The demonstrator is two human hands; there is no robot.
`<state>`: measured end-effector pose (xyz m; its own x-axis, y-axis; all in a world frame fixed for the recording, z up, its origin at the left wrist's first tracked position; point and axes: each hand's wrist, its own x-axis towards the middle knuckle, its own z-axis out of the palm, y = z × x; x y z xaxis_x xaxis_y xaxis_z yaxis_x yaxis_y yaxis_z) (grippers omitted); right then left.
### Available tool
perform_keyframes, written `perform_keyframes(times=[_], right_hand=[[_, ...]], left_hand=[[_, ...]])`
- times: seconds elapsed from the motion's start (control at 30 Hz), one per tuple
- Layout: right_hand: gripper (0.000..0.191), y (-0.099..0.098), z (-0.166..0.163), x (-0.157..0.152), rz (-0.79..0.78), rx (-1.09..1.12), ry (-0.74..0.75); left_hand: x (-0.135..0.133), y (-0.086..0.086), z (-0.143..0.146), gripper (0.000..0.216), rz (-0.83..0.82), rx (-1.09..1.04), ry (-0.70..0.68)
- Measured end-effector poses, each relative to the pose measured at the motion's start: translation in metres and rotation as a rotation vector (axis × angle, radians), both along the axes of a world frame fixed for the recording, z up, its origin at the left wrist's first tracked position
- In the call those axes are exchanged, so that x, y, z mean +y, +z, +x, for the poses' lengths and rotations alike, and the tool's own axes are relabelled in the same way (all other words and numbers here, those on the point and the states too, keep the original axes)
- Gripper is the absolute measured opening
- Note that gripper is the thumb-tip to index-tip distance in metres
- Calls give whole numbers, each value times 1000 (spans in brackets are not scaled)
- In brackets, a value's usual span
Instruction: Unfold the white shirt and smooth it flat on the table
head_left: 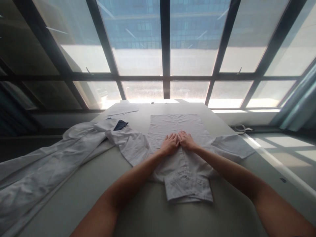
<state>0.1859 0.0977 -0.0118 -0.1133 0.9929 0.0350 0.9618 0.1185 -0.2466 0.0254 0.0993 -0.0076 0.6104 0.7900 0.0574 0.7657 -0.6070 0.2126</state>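
Observation:
A white short-sleeved shirt (177,126) lies spread flat on the grey table (138,204), collar end toward me and hem toward the window. My left hand (170,144) and my right hand (186,140) rest side by side, palms down with fingers apart, on the middle of the shirt. Neither hand grips the cloth. One sleeve (233,144) sticks out to the right.
A pile of other white garments (49,164) trails off the table's left side, with a dark blue patch (120,124) on one. A folded white piece (123,108) lies at the far left corner. Large windows stand behind the table.

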Motion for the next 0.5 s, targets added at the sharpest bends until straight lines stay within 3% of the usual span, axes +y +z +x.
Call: perform_keyframes(times=[0.23,0.5], right_hand=[[61,-2,39,-42,15,-66,-38],[61,0,69,-63,52,-99,-59]], left_hand=[[1,3,-8,56,31,20,-45],[-3,10,-6,55,27,49,-35]])
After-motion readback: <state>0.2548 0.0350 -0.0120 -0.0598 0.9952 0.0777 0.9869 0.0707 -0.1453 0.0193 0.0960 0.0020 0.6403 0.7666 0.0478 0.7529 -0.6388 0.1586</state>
